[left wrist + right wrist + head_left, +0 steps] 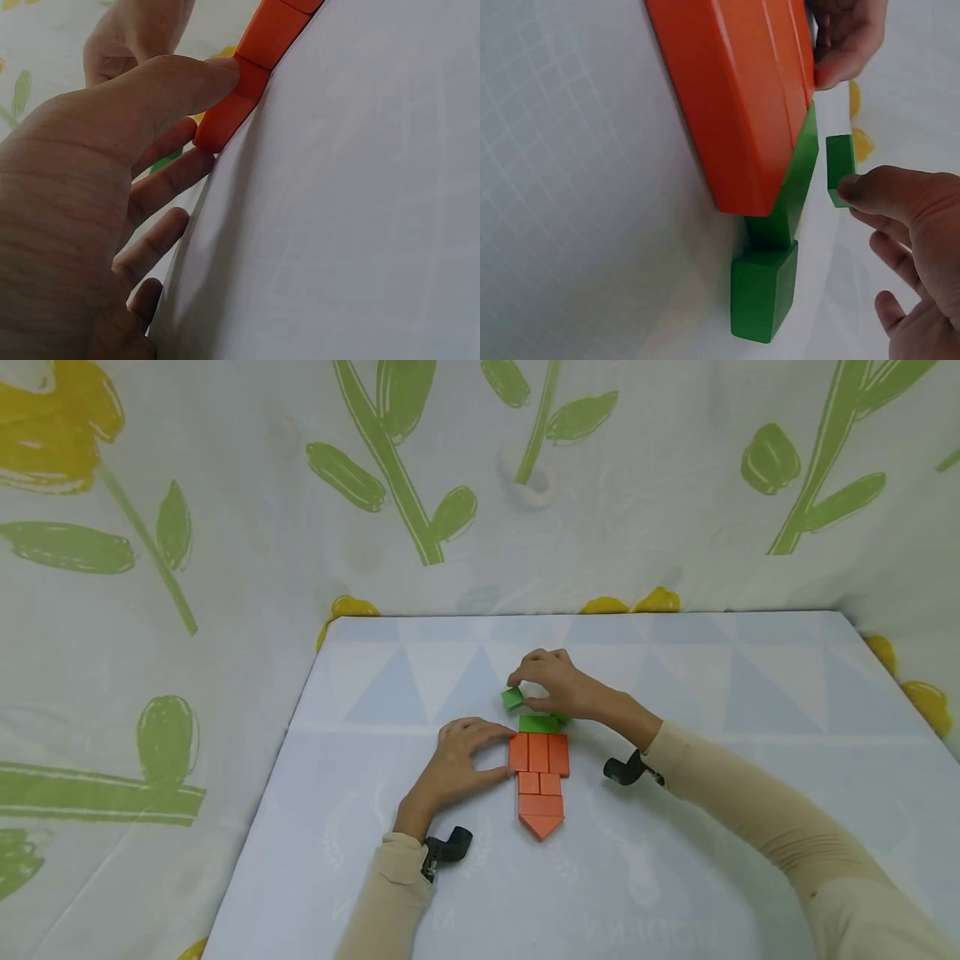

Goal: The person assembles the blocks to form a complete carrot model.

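Observation:
Flat on the table lies a figure of orange blocks (538, 753), ending in an orange triangular block (541, 828) at the near end. Across its far end sits a green rectangular block (538, 724); a green cube-like block (761, 292) stands at that block's end, mostly behind the right hand in the head view. My right hand (558, 681) pinches a small green block (512, 698) between thumb and fingers, raised beyond the figure's far left corner. With thumb and forefinger, my left hand (453, 760) holds the left orange block (518, 752) at its two ends.
The white table (337, 827) has pale blue triangles along its far part. A cloth (247, 460) printed with green leaves and yellow flowers hangs behind and to the left. Each wrist wears a black camera mount (450, 846).

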Demonstrator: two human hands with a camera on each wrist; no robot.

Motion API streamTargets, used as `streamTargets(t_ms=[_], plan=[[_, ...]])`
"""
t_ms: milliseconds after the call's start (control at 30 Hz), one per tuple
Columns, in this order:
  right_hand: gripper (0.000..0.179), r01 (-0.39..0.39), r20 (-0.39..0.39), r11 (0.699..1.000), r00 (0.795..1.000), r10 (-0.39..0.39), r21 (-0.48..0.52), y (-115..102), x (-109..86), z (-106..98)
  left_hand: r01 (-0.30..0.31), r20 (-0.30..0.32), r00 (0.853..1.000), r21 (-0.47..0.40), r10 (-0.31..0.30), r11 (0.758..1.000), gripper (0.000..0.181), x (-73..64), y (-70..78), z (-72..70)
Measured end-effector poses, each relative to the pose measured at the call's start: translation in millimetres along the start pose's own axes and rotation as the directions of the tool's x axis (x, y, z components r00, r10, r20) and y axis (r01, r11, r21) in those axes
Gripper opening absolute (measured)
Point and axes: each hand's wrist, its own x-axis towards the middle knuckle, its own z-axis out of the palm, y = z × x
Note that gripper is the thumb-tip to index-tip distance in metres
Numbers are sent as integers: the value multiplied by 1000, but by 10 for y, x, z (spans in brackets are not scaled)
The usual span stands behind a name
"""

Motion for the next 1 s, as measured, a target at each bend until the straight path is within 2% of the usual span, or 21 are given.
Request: streamTargets(t_ms=[467,667,867,1000], plan=[[31,49,21,999,999,-49,-24,51,-134,28,-34,-3,999,-11,34,999,50,58,33,54],[34,6,50,1000,999,-4,-24,42,-205,21,-38,7,999,-15,38,999,50,70,50,73],[33,-47,-13,998,999,47,38,-141,-367,-76,-30,19,999,10,30,999,49,24,20,44],[30,-41,-60,996,997,46,85,-242,-606,-69,-10,9,1000,2,10,1000,54,-11,-20,-14]])
